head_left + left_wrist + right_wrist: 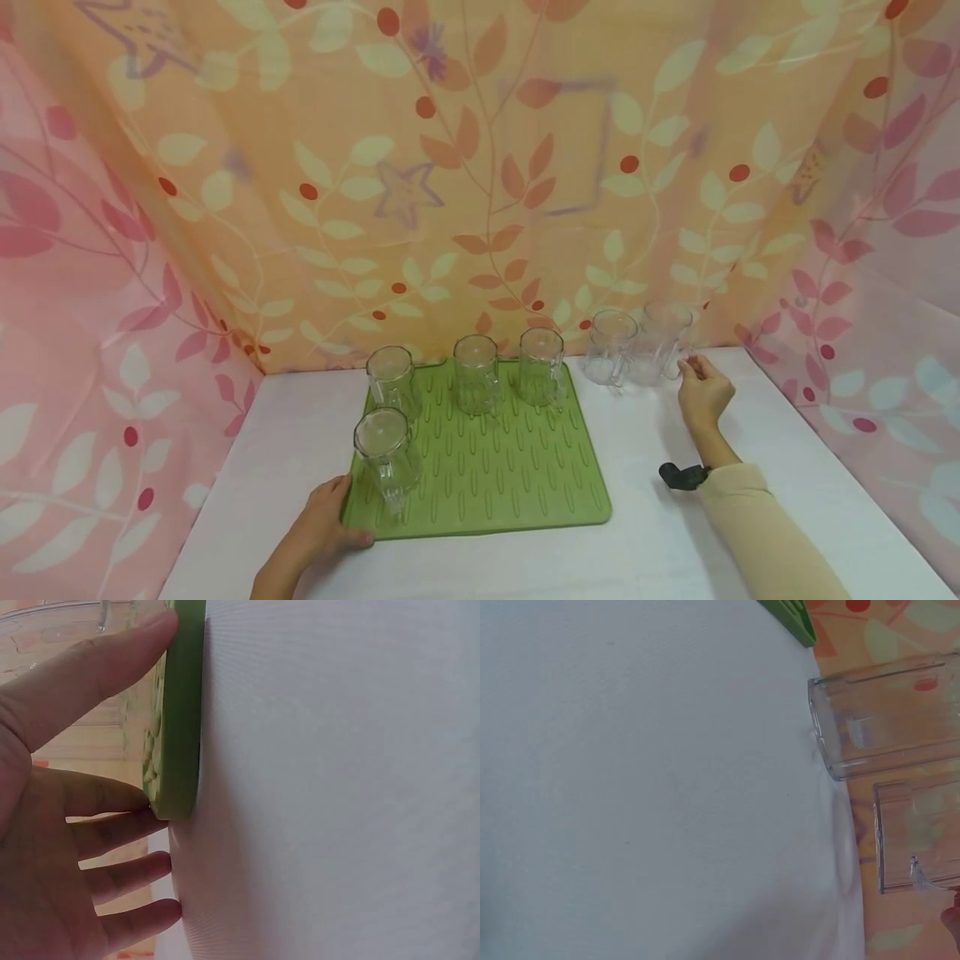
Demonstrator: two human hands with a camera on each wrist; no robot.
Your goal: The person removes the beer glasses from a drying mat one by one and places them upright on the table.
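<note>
Fingers of my right hand (705, 392) pinch the handle of a clear glass mug (658, 342) at the back right. In the right wrist view this held mug (907, 825) shows its base slightly apart from the white cloth. Just left of it another clear mug (611, 346) stands on the cloth. My left hand (322, 521) touches the front left corner of a green ridged mat (495, 475), thumb along the front edge, fingers fairly straight at the side. In the left wrist view, fingertips (161, 862) meet the cloth beside the mat.
Several clear mugs stand on the mat: one at front left (386, 450), one behind it (392, 383), and two along the back (477, 375). A white cloth (645, 550) covers the table. Patterned curtains (480, 167) enclose the back and sides.
</note>
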